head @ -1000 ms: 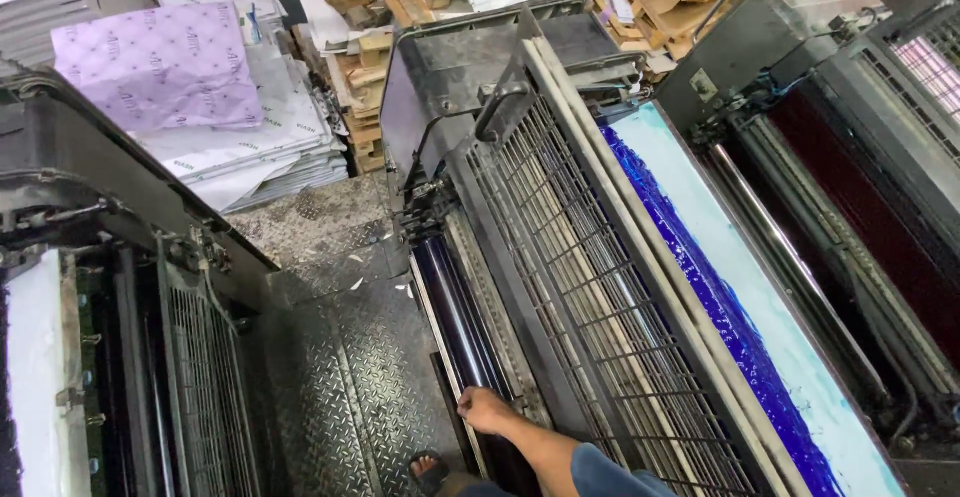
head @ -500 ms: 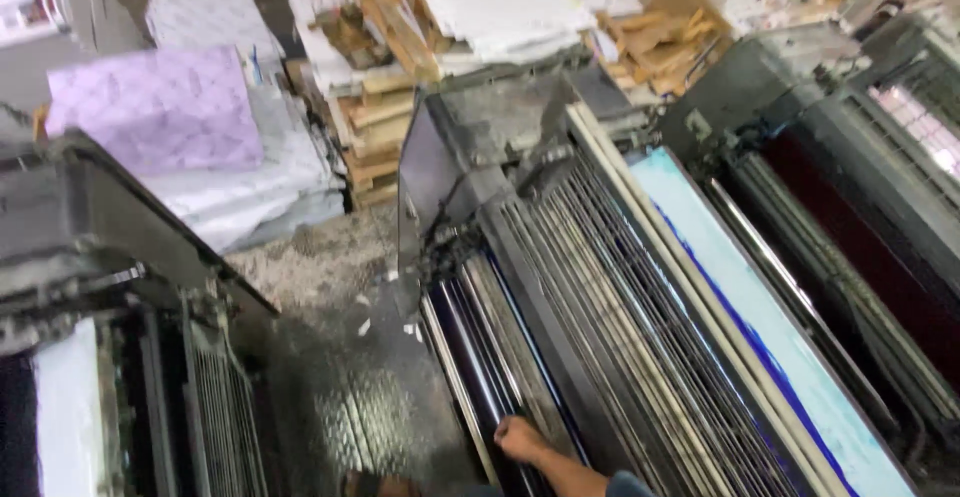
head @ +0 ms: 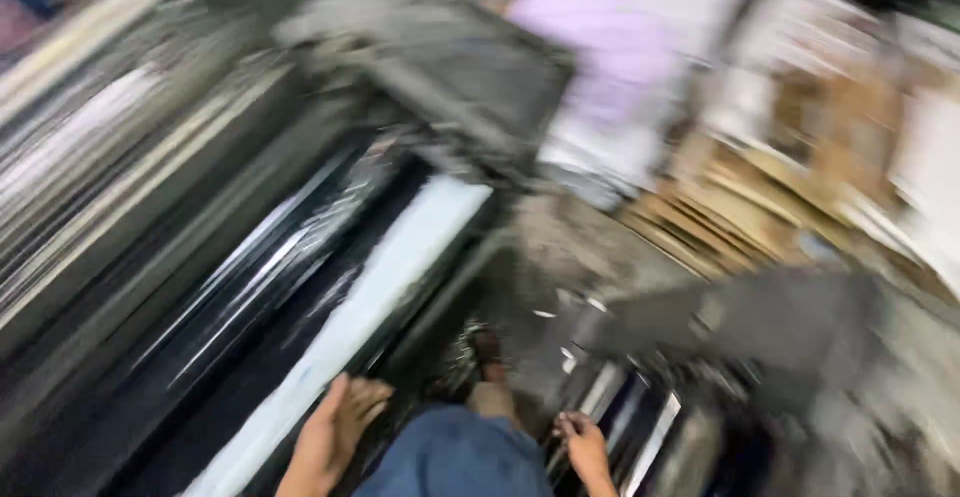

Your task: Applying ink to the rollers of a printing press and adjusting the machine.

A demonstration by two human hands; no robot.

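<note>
Left hand: lies flat, fingers spread apart, palm down on the edge of the machine at the person's left. It rests just beside a long pale strip that runs diagonally up and away from the hand. Nothing is gripped in it.

Right hand: low in the view, at the edge of the second machine on the person's right. Fingers look curled inward, near shiny bars at that machine's lower edge. Blur too heavy to tell whether it clamps anything or only touches.

Between the hands: a blue-clad knee, and beyond it a foot in a dark sandal standing on the grey metal floor of the narrow gap between the two machines.

Left machine: dark rollers and bright streaked bars run parallel to the pale strip, all on the same diagonal. A dark grey cover sits at its far end.

Farther out: a lilac stack of paper beyond the cover, with white sheets under it. To the right of that, brown wooden pallets and more pale stacks, well apart from both hands.

Whole view is motion-smeared; fine detail is not readable.
</note>
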